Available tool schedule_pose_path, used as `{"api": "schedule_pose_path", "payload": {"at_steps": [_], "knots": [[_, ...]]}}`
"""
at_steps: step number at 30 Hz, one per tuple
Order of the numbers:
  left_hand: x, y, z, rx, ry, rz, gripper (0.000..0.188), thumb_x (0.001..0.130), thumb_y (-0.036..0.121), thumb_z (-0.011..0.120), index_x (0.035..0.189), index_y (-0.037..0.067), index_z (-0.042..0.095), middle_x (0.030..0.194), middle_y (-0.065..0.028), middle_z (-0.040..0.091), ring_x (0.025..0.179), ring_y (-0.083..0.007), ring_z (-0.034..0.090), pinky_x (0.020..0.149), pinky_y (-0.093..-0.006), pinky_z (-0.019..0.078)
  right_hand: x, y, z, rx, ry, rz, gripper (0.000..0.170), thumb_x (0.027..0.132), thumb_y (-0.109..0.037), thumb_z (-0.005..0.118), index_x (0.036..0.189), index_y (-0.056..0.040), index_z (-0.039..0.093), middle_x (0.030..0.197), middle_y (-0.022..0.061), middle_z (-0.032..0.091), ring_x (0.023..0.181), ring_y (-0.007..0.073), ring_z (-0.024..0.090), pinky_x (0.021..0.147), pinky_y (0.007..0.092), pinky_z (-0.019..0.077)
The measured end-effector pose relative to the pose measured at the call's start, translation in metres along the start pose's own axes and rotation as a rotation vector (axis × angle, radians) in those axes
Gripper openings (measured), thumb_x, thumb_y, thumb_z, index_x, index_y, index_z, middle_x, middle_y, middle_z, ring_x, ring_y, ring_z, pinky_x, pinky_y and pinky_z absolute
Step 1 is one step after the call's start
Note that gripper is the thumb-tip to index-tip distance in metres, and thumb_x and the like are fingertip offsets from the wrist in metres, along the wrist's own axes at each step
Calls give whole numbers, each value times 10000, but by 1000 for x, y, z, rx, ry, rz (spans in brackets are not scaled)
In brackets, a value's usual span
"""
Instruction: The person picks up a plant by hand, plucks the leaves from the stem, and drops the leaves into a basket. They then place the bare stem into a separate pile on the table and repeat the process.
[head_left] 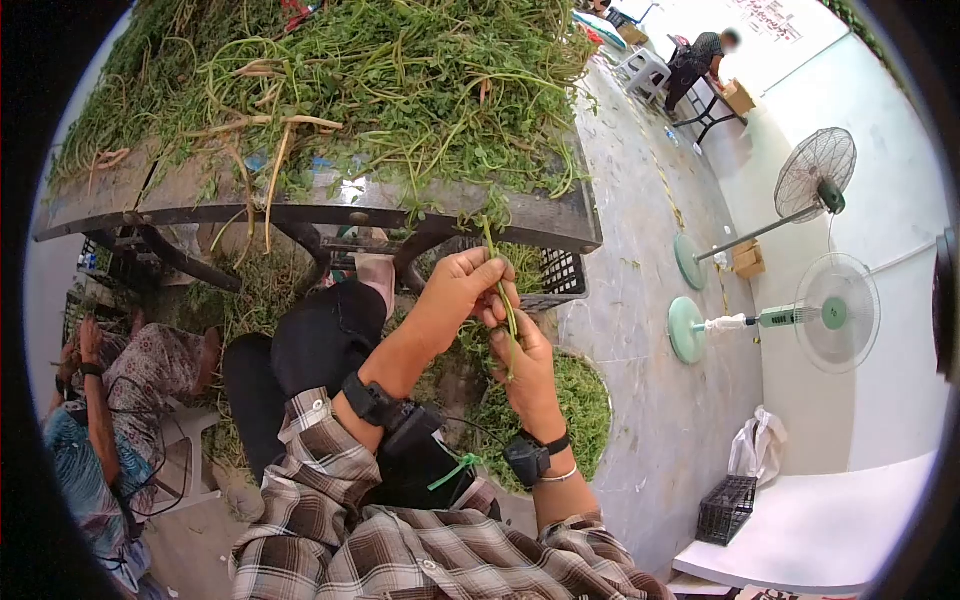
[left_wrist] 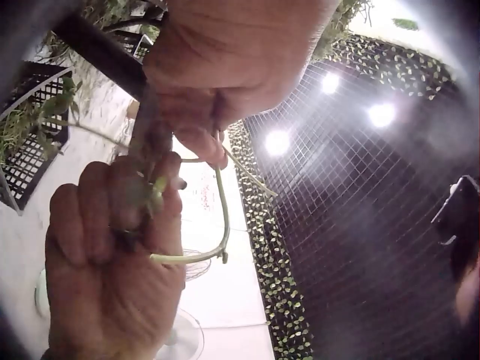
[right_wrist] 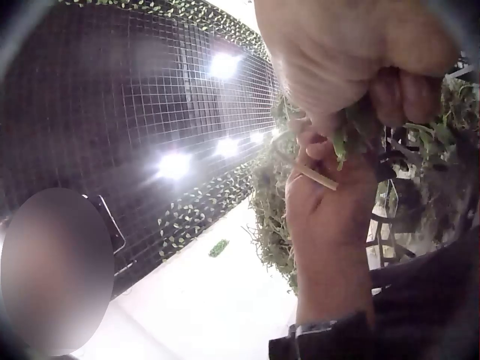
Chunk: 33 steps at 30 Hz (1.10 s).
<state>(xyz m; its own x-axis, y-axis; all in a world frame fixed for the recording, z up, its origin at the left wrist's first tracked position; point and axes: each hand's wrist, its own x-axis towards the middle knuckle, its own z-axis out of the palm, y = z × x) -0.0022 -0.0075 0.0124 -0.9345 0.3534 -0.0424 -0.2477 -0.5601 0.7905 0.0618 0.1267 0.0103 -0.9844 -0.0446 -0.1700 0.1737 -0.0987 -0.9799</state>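
While pinching a green stem (head_left: pixel 511 318) between left hand (head_left: pixel 465 285) thumb and fingers, also pinching its nearer part with the right hand's (head_left: pixel 527 365) curled fingers — holding it by the table's (head_left: pixel 335 190) near edge, left of the fans (head_left: pixel 833 312).

The stem (head_left: pixel 513 324) is green, the shirt (head_left: pixel 450 555) brown-and-white plaid (2 fan bases (head_left: pixel 687 332) mint).

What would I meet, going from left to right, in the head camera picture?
Near stool, left hand, right hand, lower fan's green base, white bag, lower fan's round cage.
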Motion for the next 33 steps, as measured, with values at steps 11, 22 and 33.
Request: {"api": "schedule_pose_path", "payload": {"at_steps": [11,22,33], "knots": [[-1,-6,5,3,-108,29,215,939,258,446,861,66,502,605,6,501,521,-71,471,494,-217,376,2,26,-11,-328,-24,-181,140,865,-87,526,947,17,570,694,18,529,590,77,444,537,224,370],[1,-20,8,78,31,-20,213,945,234,424,833,60,474,535,58,310,439,-40,252,401,-209,198,18,77,-41,-689,41,-273,188,846,-98,509,968,32,569,745,194,585,658,293,574,631,329,454],[3,3,-15,-76,129,130,184,938,229,446,856,71,495,565,38,370,428,-61,289,391,-214,218,7,156,-148,219,426,479,151,812,-160,552,877,-37,611,630,21,506,510,118,445,438,246,317]]}}
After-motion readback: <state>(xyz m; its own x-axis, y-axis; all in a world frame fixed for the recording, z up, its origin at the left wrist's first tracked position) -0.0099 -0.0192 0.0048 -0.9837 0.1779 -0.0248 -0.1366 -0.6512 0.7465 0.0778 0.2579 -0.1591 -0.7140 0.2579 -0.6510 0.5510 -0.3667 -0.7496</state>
